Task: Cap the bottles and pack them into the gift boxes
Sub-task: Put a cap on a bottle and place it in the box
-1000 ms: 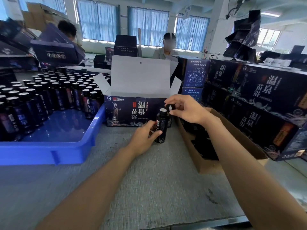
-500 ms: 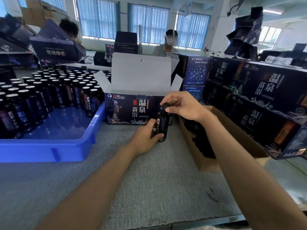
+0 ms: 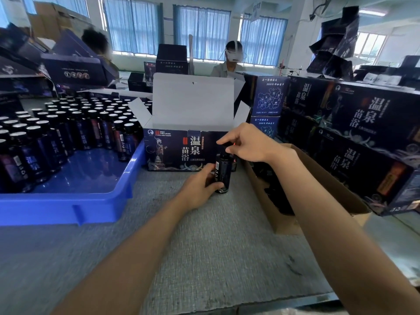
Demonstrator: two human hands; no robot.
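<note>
Your left hand (image 3: 197, 188) gripped the bottle (image 3: 223, 172), upright on the table (image 3: 204, 246) just before the open gift box (image 3: 172, 151) — your right hand (image 3: 248, 144) curled round its top, seemingly pinching it.

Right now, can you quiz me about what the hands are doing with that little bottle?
1. True or false: the left hand grips the bottle by its body.
2. The right hand holds the cap at the bottle's: A) bottom, B) top, C) label.
3. Fill in: the other bottles stand in a ____ tray.
Key: 1 true; 2 B; 3 blue.
</note>
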